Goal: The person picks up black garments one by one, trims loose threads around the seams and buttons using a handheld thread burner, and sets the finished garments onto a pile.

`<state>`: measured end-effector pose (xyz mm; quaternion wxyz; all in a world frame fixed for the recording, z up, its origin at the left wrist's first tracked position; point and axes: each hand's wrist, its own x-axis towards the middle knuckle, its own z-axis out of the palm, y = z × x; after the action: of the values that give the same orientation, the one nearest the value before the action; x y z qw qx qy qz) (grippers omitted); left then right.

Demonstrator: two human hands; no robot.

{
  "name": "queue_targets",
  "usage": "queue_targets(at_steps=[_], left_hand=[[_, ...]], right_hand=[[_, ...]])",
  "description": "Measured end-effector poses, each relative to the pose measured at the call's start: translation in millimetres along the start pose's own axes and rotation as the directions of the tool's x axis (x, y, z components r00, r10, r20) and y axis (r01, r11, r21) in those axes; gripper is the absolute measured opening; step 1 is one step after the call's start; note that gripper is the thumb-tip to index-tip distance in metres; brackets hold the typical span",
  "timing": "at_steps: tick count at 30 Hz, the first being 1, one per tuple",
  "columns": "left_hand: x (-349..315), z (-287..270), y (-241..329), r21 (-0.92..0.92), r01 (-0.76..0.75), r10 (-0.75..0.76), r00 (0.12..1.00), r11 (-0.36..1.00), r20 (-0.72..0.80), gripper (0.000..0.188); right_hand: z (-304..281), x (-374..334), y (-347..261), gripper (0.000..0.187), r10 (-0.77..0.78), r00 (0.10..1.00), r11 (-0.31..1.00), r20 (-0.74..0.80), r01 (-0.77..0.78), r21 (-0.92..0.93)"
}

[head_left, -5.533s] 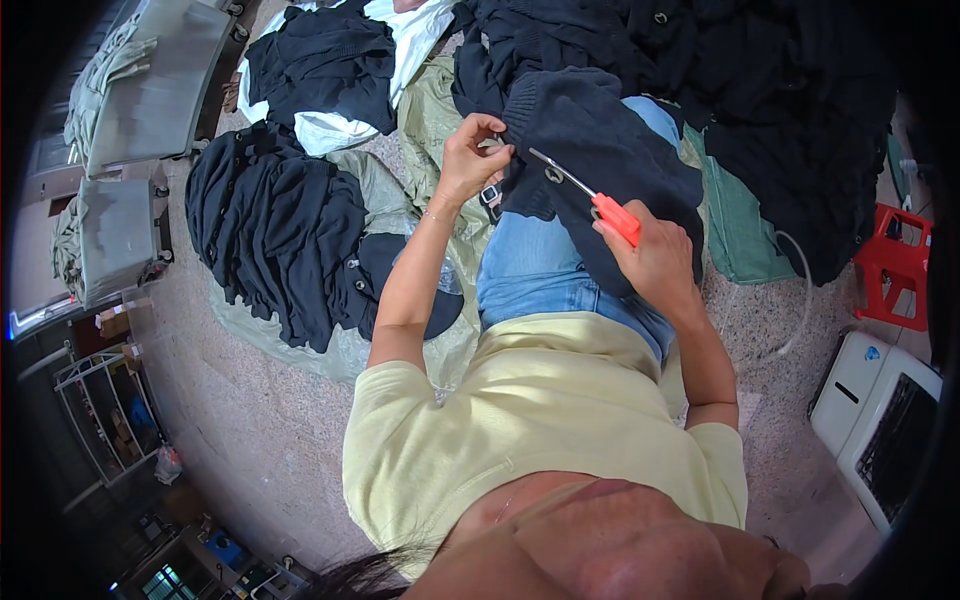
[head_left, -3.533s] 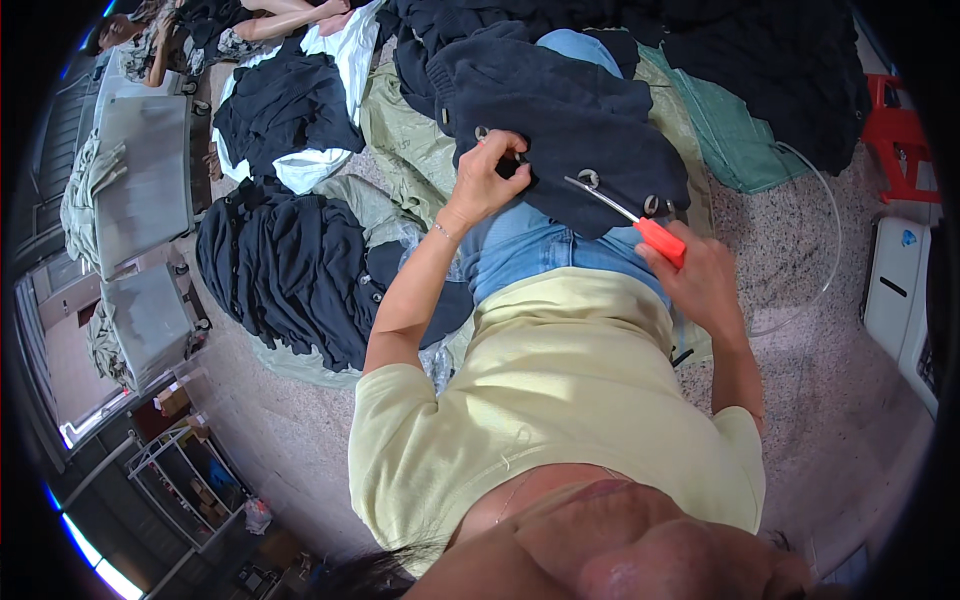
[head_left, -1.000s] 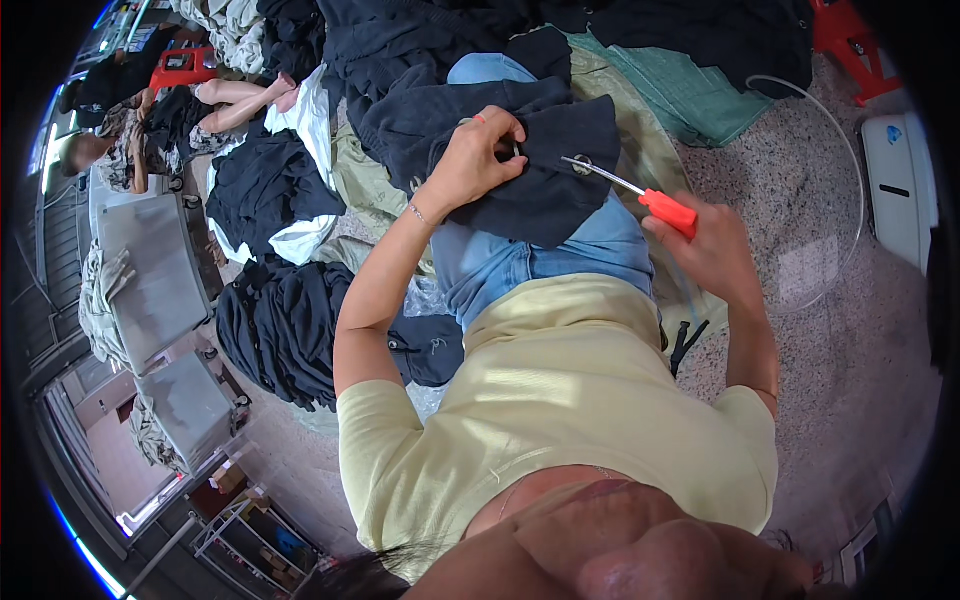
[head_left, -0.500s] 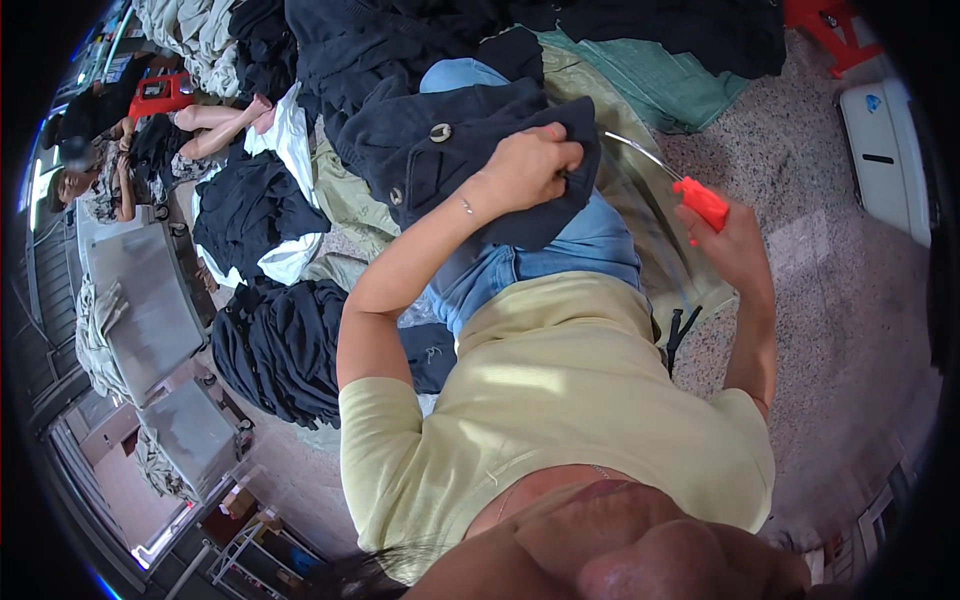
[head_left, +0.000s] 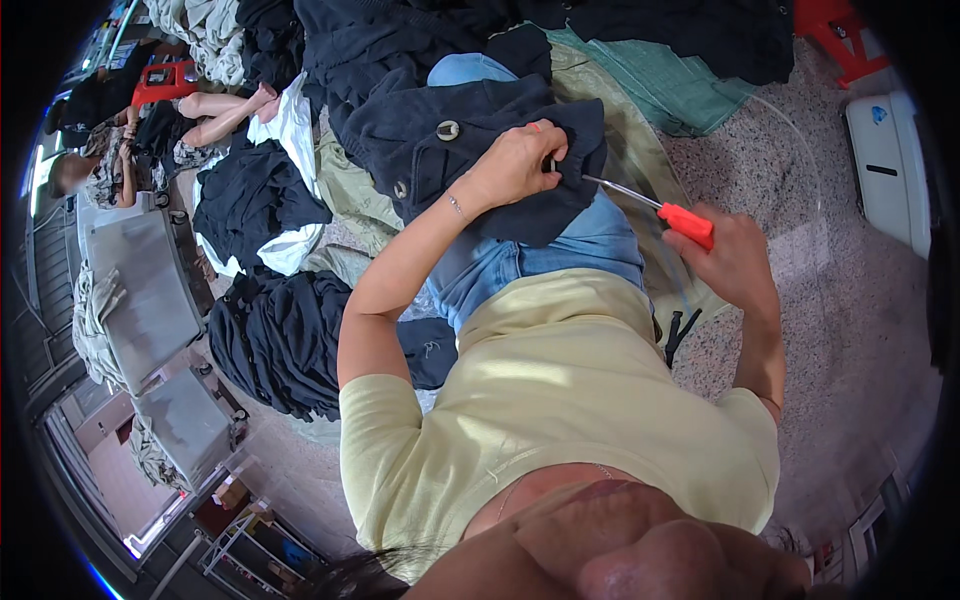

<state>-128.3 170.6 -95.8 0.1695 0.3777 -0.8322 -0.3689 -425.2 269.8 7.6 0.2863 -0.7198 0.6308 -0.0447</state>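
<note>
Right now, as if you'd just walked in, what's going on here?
A person's left hand grips a dark navy cloth garment lying across their faded blue denim jeans. Their right hand holds a slim metal-shafted tool with a red handle, its tip by the garment's right edge; whether it touches is unclear. Two large round buttons show left of the left hand. A rumpled black fabric heap lies to the left.

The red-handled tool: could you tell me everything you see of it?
The red-handled tool has a bright red, plastic-looking handle and a slim, shiny, metal-looking shaft. The right hand grips the handle, aiming the shaft leftward and slightly up the picture, over the edge of the dark buttoned garment. Whether its tip touches the fabric is unclear.
</note>
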Motion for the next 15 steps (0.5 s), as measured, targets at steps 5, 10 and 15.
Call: queue_targets(at_steps=[5,10,15], left_hand=[[-0.1,-1.3,1.6,-0.005,0.077,-0.077,0.996,0.997,0.037,0.034],[-3.1,-50.5,12.6,0.37,-0.104,0.181,0.967,0.923,-0.179,0.083],[-86.7,-107.3,-63.9,0.416,0.273,-0.257,0.962,0.867,-0.095,0.135]], right_hand=[[3.3,3.7,-1.8,0.039,0.029,0.999,1.0,-0.028,-0.029,0.007],[16.3,10.4,15.2,0.038,0.135,0.958,0.98,-0.253,-0.091,0.178],[26.4,29.3,6.4,0.032,0.147,0.971,0.887,-0.188,-0.045,0.459]])
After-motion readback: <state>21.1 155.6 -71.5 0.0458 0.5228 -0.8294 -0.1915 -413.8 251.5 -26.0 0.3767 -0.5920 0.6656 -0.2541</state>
